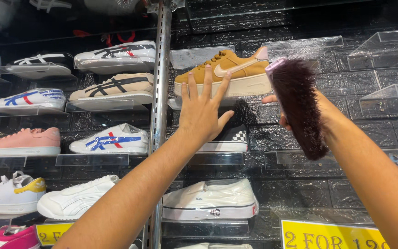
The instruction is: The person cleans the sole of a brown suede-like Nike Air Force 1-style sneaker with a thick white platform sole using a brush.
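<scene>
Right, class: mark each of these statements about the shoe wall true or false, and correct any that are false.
1. The right hand holds a dark-bristled brush. True.
2. The left hand reaches with spread fingers toward a tan sneaker. True.
3. The tan sneaker lies on the floor. False: it sits on a clear wall shelf.
4. The brush bristles are white. False: they are dark maroon.
5. A pink sneaker sits at the left. True.

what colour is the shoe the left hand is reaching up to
Tan with a cream sole and cream side mark, seen in the head view: the shoe just above the left hand.
</scene>
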